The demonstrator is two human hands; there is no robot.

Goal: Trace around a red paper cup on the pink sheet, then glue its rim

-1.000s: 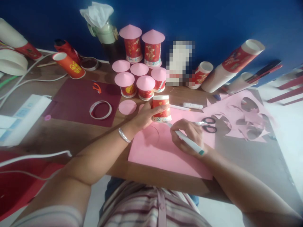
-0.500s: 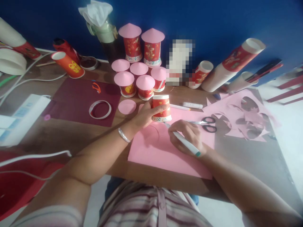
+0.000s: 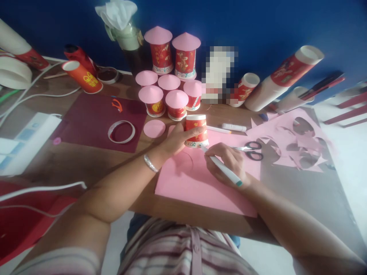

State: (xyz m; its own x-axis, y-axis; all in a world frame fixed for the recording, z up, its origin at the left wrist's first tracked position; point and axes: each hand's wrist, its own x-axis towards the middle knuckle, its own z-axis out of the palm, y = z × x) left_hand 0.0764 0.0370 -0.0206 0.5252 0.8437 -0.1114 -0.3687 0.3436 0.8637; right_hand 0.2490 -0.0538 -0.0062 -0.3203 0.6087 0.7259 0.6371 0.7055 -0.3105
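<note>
My left hand [image 3: 179,137] grips a red paper cup [image 3: 197,124], its thumb across the printed side. The cup's wide white rim faces down and carries small blue-green drawn marks. In my right hand [image 3: 226,162] is a white marker pen [image 3: 225,170] with a green end, held like a pencil. Its tip meets or almost meets the cup's lower rim. Beneath both hands lies a sheet of pink paper [image 3: 183,187] with a curved line on it. A pink paper disc [image 3: 154,129] rests left of the cup.
Several red cups with pink cone roofs [image 3: 176,100] stand behind the cup. Scissors [image 3: 254,151] and cut pink scraps [image 3: 301,143] lie to the right. On the left are a tape roll [image 3: 121,132], an orange cup [image 3: 83,77] and a white power strip [image 3: 30,143].
The marker's tip has risen from just below the cup up to its lower rim. My left hand keeps hold of the cup almost in place.
</note>
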